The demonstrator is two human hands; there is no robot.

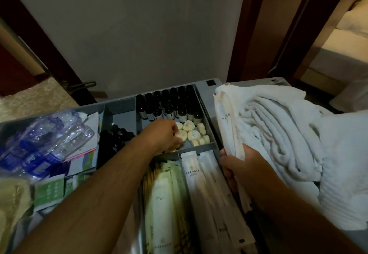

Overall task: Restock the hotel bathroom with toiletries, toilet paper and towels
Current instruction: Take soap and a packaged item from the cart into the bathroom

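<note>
A grey divided cart tray [214, 112] holds the toiletries. My left hand [162, 136] reaches into a middle compartment and pinches a round wrapped soap [180, 135] among several pale soaps [192, 135]. Rows of small dark bottles [169, 104] stand just behind them. My right hand [242, 167] grips several long white wrapped packets [227, 120] at the tray's right edge, pressed against a pile of folded white towels [278, 130]. More long white packets [201, 178] and pale green packets [161, 198] lie in the near compartments.
Clear water bottles with blue labels [39, 140] lie on the cart's left, with green sachets [49, 192] below them. A second group of dark bottles [115, 136] stands by my left forearm. A grey wall [139, 35] rises behind the cart, with dark door frames either side.
</note>
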